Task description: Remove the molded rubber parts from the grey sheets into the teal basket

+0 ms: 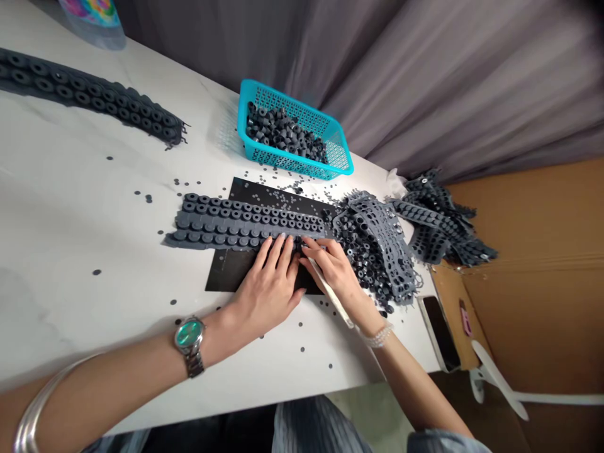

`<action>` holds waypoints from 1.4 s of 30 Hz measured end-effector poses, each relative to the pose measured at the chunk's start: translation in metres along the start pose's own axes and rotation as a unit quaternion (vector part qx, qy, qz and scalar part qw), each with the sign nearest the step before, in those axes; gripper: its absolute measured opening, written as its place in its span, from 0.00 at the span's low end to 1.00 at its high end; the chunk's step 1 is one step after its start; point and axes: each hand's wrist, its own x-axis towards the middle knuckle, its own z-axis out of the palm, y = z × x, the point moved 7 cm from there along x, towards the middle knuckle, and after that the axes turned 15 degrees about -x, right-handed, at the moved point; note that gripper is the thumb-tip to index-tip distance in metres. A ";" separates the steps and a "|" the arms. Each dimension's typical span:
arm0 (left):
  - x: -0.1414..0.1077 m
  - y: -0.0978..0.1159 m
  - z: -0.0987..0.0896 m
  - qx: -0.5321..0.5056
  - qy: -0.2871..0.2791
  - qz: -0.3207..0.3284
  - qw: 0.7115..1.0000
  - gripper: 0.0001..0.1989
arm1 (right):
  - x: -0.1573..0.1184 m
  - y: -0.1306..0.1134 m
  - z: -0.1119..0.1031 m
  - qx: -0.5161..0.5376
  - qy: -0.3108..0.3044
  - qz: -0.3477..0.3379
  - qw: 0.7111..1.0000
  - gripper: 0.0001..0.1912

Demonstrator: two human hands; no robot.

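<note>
A dark grey moulded rubber sheet (226, 217) with rows of ring-shaped parts lies across a black mat (221, 270). My left hand (271, 286) rests flat with fingers stretched out, the fingertips on the sheet's near edge. Gripped in my right hand (342, 277) is a slim white pen-like tool (336, 301), slanting down to the sheet's near right end. Its tip is hidden by my fingers. Right beside that hand is a pile of loose black rings (363, 251), partly covered by a sheet full of holes (389, 242).
Behind the mat stands a turquoise basket (346, 165) of small black rings. Another moulded sheet (89, 94) lies at the left, near a bottle (101, 28). More scrap sheets (438, 220) are heaped at the right, beyond a phone (440, 333). Small black discs dot the table (61, 189).
</note>
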 end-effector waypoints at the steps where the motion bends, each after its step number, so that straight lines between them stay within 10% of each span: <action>1: 0.000 0.000 0.000 -0.001 0.001 0.000 1.000 0.29 | 0.000 0.000 0.000 -0.002 -0.003 0.000 1.000 0.10; 14: -0.001 -0.001 0.000 -0.016 0.003 -0.003 1.000 0.30 | 0.006 -0.008 0.012 -0.063 -0.076 -0.063 0.993 0.12; 23: -0.001 -0.001 -0.001 -0.028 -0.009 -0.014 0.999 0.30 | -0.001 0.030 0.002 -0.022 0.013 0.085 0.996 0.15; 42: -0.001 0.000 -0.001 -0.025 -0.001 -0.005 1.000 0.30 | 0.002 -0.004 0.006 -0.051 -0.047 -0.038 0.997 0.11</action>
